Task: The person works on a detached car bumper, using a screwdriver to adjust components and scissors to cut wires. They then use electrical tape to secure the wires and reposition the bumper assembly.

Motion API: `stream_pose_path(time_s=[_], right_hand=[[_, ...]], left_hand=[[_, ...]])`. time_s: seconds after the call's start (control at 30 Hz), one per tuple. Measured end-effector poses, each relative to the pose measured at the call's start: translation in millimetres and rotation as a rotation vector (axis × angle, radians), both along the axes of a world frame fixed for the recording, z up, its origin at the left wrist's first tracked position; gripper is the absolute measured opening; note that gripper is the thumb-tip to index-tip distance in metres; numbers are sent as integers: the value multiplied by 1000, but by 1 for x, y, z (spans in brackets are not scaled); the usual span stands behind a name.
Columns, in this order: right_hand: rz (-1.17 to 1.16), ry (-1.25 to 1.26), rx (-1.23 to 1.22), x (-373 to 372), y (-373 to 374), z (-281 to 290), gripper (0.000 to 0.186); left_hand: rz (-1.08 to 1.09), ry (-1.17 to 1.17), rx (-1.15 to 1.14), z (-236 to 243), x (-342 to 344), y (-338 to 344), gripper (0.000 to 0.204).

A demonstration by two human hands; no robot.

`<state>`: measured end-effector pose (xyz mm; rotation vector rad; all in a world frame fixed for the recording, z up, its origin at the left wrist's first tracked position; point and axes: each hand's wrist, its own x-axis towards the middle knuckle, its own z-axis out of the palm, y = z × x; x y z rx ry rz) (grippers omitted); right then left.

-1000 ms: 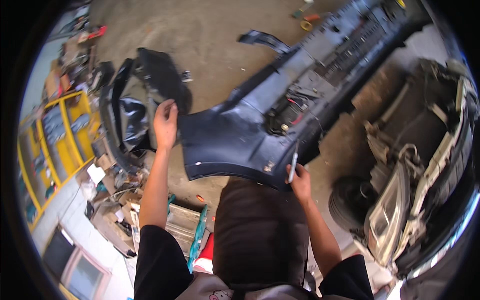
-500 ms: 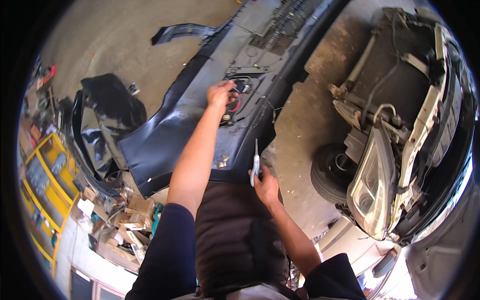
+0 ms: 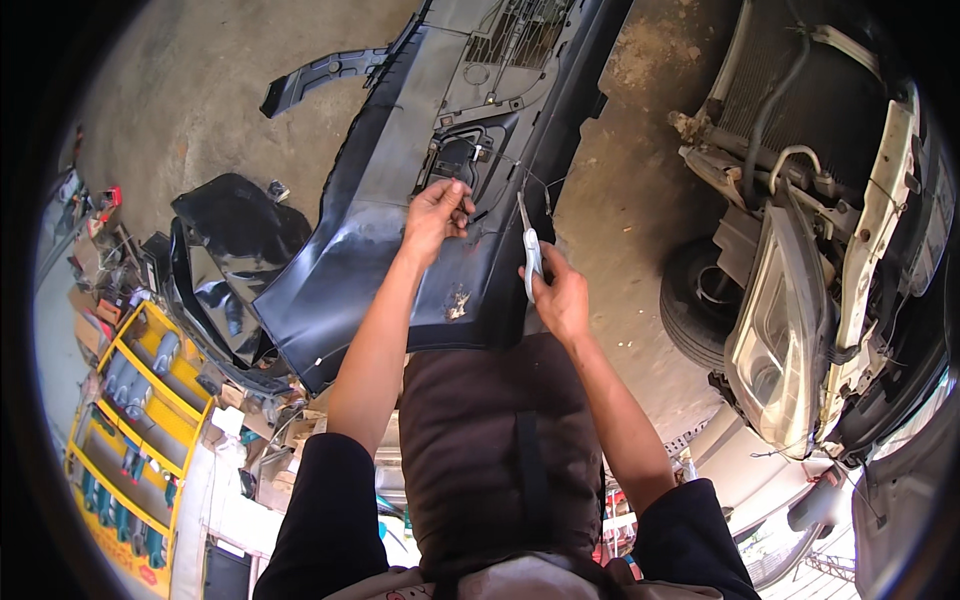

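Observation:
A large dark bumper cover (image 3: 375, 240) lies inner side up in front of me, with a black lamp-like fitting (image 3: 458, 153) set in its frame. Just on the near side of that fitting, my left hand (image 3: 438, 216) hovers over the cover, fingers curled and pinched. Whatever lies between those fingertips is too small to make out. My right hand (image 3: 562, 296) grips scissors (image 3: 532, 258) with a pale handle, their narrow tips pointing away from me over the cover's right edge. A thin wire or cord (image 3: 535, 178) crosses the cover beyond the tips.
On the right stands a stripped car front with a headlight (image 3: 785, 340) and a wheel (image 3: 700, 300). Black plastic panels (image 3: 240, 235) lie on the floor at left, near a yellow rack (image 3: 150, 400) of tools. A curved dark strip (image 3: 325, 75) sits beyond the cover.
My left hand has drawn back toward me from the fitting; the red wire seen beside it no longer shows. My right hand has moved forward with the scissors. The view has shifted too.

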<state>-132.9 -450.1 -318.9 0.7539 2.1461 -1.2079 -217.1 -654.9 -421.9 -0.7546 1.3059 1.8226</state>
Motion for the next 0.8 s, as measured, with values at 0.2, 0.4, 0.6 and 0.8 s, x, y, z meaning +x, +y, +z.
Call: stream_pose_path(time_s=[0.2, 0.4, 0.6, 0.8], right_hand=[[54, 139, 17, -27, -20, -6, 44], [19, 20, -108, -50, -32, -13, 49], [-120, 138, -178, -79, -60, -42, 45], [-43, 191, -421, -100, -85, -69, 44]], left_hand=[[128, 204, -42, 12, 6, -5, 31], [353, 116, -352, 9, 13, -41, 31], [294, 157, -305, 15, 24, -40, 30], [160, 182, -303, 26, 19, -22, 30]])
